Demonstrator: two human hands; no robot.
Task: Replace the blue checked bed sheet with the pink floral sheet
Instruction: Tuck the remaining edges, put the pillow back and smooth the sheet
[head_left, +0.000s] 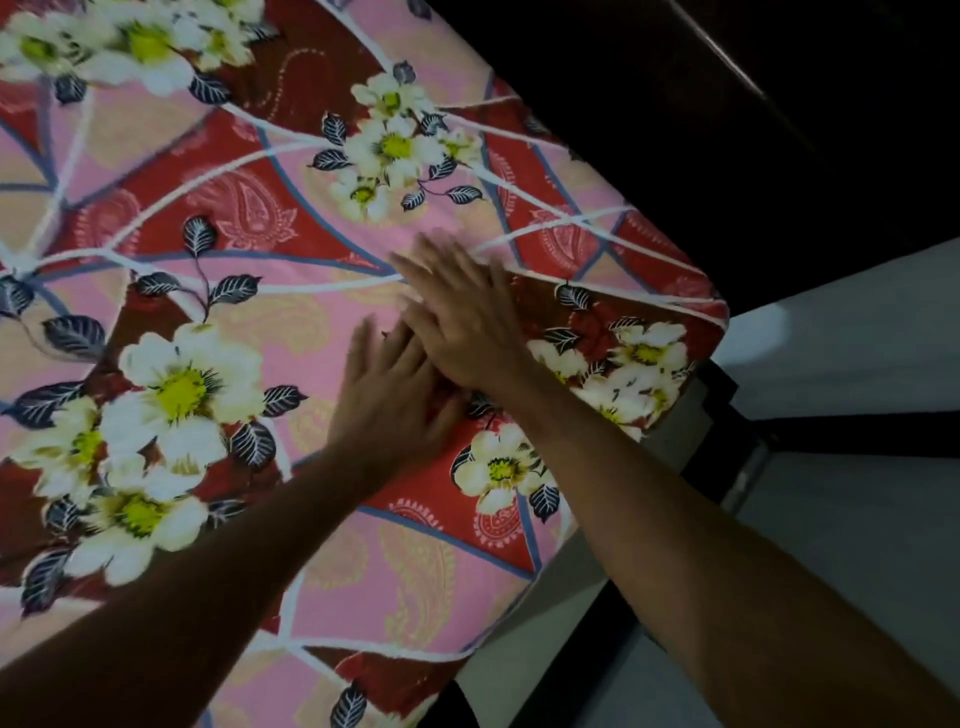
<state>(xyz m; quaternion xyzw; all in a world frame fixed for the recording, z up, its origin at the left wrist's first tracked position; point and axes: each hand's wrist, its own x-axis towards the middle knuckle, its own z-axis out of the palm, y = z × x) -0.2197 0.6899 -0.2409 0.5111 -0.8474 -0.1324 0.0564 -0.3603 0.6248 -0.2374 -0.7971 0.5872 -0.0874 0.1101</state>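
The pink floral sheet (291, 291), with red panels, white flowers and dark leaves, lies spread over the mattress and wraps its right-hand corner. My left hand (395, 410) lies flat on the sheet with straight fingers, near the mattress's right side. My right hand (462, 317) lies flat too, fingers spread and blurred, partly overlapping the left hand's fingertips. Neither hand holds cloth. No blue checked sheet is in view.
The mattress corner (711, 312) sits at the right, with the dark bed frame (722, 415) below it. Pale floor (857, 519) runs along the right. A dark area with a wooden edge (727, 57) fills the top right.
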